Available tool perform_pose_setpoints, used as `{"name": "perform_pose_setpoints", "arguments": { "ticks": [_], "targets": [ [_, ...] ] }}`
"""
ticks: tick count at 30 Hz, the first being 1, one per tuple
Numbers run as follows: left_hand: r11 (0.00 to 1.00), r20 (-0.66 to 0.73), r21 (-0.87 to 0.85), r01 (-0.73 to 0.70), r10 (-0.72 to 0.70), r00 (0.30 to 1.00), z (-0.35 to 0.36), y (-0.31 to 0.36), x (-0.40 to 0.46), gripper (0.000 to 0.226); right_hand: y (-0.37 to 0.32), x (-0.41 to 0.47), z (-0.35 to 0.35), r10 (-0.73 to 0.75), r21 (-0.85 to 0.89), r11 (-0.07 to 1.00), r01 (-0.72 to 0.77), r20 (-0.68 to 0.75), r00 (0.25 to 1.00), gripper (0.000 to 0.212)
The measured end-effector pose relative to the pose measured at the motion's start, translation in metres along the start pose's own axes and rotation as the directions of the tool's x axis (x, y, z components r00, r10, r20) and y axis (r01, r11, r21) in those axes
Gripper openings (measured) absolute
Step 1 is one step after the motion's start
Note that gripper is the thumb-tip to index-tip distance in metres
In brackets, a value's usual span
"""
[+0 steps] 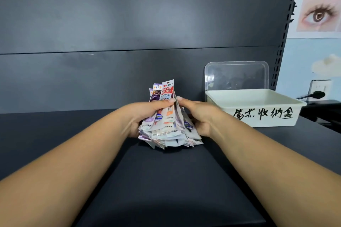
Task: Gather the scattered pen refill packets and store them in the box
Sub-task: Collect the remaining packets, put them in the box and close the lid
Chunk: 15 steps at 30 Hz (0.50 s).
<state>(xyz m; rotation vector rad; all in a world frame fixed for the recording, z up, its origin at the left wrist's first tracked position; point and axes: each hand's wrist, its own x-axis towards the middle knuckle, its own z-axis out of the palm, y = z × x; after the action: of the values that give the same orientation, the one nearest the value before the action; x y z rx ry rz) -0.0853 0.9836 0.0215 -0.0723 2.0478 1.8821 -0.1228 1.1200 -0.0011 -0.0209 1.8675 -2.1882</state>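
While your left hand point(145, 114) and right hand point(196, 116) squeeze the bunch of pen refill packets point(166, 121) on the dark table point(166, 180), gathering looks done, so next lift them right into the white box point(258, 110).

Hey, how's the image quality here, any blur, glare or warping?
Head view: wide-angle bowing bends the back panel seam; soft glare patches on the panel; packets slightly blurred between left hand and right hand; box lettering sharp.

You can read "笔芯收纳盒" handwritten in black on the front of the cream storage box point(258, 114); several refill packets point(166, 116) carry "BSX-2193", their other print blurred.
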Motion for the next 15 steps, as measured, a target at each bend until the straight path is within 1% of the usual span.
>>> {"name": "perform_pose_setpoints", "arguments": {
  "ticks": [2, 3, 7, 11, 13, 15],
  "targets": [
    [1.000, 0.017, 0.016, 0.001, -0.002, 1.000, 0.0011, 0.0005, -0.0010, 0.034, 0.0001, -0.0012, -0.0031, 0.036, -0.013, 0.999, -0.035, 0.033, 0.999, 0.022],
    [1.000, 0.024, 0.022, 0.002, -0.002, 1.000, 0.0018, 0.0007, -0.0016, 0.036, 0.0010, -0.0004, -0.0034, 0.051, -0.026, 0.998, -0.050, 0.044, 0.998, 0.027],
    [1.000, 0.054, -0.002, 0.012, -0.011, 0.998, 0.0024, 0.0011, -0.0027, 0.038, 0.0015, 0.0000, -0.0016, 0.100, -0.071, 0.992, -0.099, 0.011, 0.995, 0.039],
    [0.998, 0.076, -0.045, 0.040, -0.036, 0.996, 0.0012, 0.0004, -0.0001, 0.040, 0.0002, -0.0025, 0.0014, 0.124, -0.077, 0.989, -0.124, 0.002, 0.992, 0.027],
    [0.997, 0.077, -0.063, 0.043, -0.039, 0.996, 0.0011, -0.0001, 0.0010, 0.043, -0.0009, -0.0037, 0.0037, 0.095, -0.097, 0.991, -0.098, -0.033, 0.995, 0.027],
    [0.996, 0.065, -0.076, 0.047, -0.042, 0.997, -0.0003, -0.0006, 0.0013, 0.043, -0.0010, -0.0052, 0.0061, 0.024, -0.167, 0.985, -0.035, -0.069, 0.997, 0.028]
  ]
}}
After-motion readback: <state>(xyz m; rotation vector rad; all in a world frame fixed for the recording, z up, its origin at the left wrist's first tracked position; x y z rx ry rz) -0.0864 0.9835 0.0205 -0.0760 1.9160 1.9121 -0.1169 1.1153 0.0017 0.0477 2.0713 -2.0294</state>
